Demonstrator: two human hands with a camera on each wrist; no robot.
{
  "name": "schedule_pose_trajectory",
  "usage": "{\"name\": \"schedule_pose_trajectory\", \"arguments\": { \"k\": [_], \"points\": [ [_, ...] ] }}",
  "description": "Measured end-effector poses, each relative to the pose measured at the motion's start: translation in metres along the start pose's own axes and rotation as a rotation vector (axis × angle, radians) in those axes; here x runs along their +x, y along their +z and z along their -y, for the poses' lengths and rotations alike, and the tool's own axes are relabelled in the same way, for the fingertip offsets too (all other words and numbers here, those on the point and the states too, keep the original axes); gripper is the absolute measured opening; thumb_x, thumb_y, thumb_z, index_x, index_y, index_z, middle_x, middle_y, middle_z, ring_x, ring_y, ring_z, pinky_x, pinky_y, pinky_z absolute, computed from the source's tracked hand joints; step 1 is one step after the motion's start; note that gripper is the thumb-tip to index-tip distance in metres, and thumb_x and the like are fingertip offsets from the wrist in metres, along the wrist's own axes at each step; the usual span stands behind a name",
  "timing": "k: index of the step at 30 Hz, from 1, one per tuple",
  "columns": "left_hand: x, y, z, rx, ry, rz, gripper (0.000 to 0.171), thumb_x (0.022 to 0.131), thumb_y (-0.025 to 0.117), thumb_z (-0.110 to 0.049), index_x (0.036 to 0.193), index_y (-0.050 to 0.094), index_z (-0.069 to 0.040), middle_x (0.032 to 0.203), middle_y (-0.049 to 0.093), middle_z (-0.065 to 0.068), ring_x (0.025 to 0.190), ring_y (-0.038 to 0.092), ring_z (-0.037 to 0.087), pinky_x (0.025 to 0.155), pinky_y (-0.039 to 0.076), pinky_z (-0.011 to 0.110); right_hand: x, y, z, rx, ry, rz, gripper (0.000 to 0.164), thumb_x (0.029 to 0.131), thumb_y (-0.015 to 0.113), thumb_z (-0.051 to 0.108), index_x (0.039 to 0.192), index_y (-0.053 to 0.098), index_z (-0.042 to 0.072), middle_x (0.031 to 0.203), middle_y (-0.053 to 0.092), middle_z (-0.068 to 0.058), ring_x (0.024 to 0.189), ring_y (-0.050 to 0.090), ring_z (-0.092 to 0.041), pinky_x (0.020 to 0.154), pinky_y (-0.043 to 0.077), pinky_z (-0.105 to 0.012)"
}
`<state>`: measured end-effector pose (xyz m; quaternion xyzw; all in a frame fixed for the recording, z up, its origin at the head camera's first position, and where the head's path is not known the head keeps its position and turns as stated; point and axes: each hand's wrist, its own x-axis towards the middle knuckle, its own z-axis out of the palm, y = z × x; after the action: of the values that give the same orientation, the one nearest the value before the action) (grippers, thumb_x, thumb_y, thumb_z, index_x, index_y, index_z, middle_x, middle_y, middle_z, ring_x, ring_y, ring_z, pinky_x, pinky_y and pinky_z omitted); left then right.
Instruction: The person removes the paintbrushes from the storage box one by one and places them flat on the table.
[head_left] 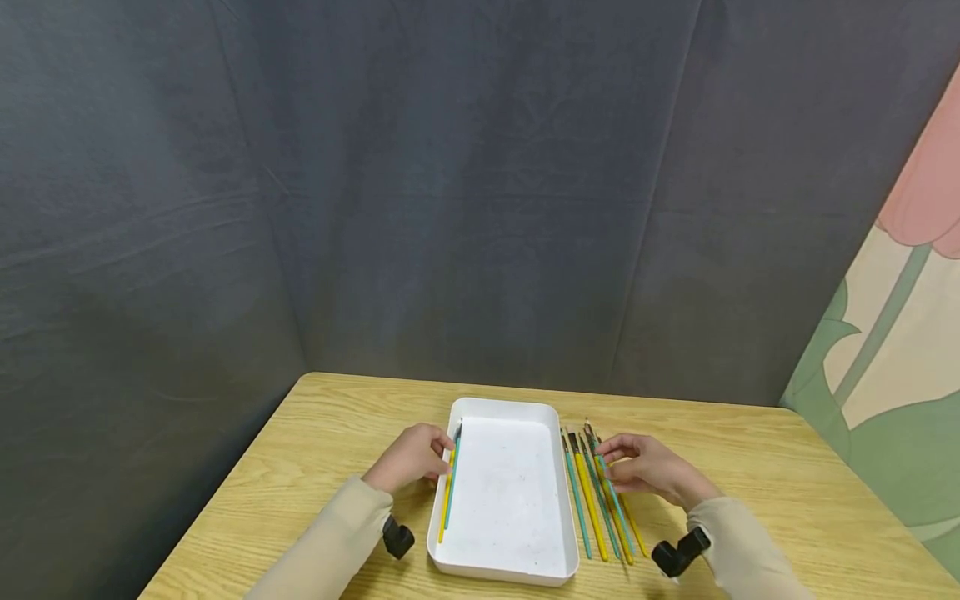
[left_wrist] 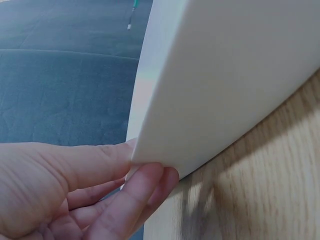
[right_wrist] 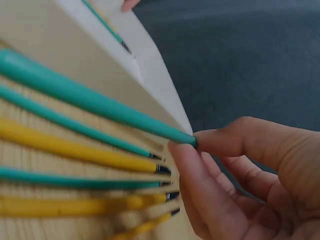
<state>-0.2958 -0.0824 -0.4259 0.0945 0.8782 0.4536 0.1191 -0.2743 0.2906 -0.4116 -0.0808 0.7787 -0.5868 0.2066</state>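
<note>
The right hand (head_left: 647,467) pinches one end of a teal brush (right_wrist: 100,104) between thumb and fingertips, holding it over the loose brushes (head_left: 590,500) just right of the white tray (head_left: 504,492). The teal brush's long axis slants from the fingers back toward the person and a little rightward — its narrower end lies at the fingertips, which cover the extreme tip. The brushes under it run roughly near to far, dark ends pointing away from the person. The left hand (head_left: 411,456) has thumb and fingers closed on the tray's left rim; along that side, inside, lie a yellow brush (head_left: 446,510) and a green brush (head_left: 453,483), nearly parallel to the wall. Handles are slim, smooth, tapering and painted; the tray is smooth, shallow, rectangular, round-cornered — set on a tabletop (head_left: 765,492) of pale streaked wood grain, before a dark creased cloth (head_left: 480,208).
</note>
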Motion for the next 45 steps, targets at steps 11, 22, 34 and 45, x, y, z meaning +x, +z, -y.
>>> {"name": "schedule_pose_trajectory", "arguments": {
  "k": [11, 22, 34, 45],
  "points": [
    [-0.002, 0.001, -0.002, 0.009, 0.017, 0.004, 0.028, 0.078, 0.073, 0.007, 0.105, 0.065, 0.005, 0.084, 0.056, 0.01, 0.062, 0.057, 0.016, 0.06, 0.055, 0.032, 0.001, -0.021, -0.023, -0.004, 0.009, -0.001, 0.042, 0.088, 0.059, -0.001, 0.125, 0.043, -0.014, 0.098, 0.055, -0.006, 0.077, 0.059, -0.013, 0.07, 0.058, -0.03],
    [-0.002, 0.002, -0.002, 0.014, 0.016, -0.002, 0.028, 0.078, 0.074, 0.007, 0.104, 0.065, 0.005, 0.082, 0.057, 0.009, 0.06, 0.057, 0.015, 0.06, 0.055, 0.032, 0.002, -0.036, -0.038, -0.029, 0.044, -0.032, 0.041, 0.088, 0.06, -0.002, 0.124, 0.045, -0.014, 0.1, 0.057, -0.009, 0.08, 0.061, -0.015, 0.071, 0.058, -0.03],
    [-0.001, 0.0, -0.001, 0.02, 0.015, -0.001, 0.028, 0.077, 0.074, 0.007, 0.104, 0.065, 0.005, 0.084, 0.057, 0.009, 0.063, 0.057, 0.015, 0.06, 0.055, 0.03, 0.005, -0.035, -0.041, -0.066, 0.085, -0.048, 0.042, 0.085, 0.061, -0.004, 0.123, 0.048, -0.013, 0.099, 0.056, -0.01, 0.077, 0.062, -0.016, 0.069, 0.058, -0.032],
    [-0.002, 0.0, -0.002, 0.025, 0.01, -0.005, 0.028, 0.078, 0.074, 0.006, 0.104, 0.065, 0.004, 0.085, 0.057, 0.009, 0.064, 0.057, 0.015, 0.06, 0.054, 0.029, 0.011, -0.036, -0.042, -0.074, 0.097, -0.035, 0.036, 0.083, 0.064, -0.004, 0.117, 0.054, -0.011, 0.089, 0.057, -0.007, 0.074, 0.063, -0.013, 0.066, 0.057, -0.03]
  ]
}}
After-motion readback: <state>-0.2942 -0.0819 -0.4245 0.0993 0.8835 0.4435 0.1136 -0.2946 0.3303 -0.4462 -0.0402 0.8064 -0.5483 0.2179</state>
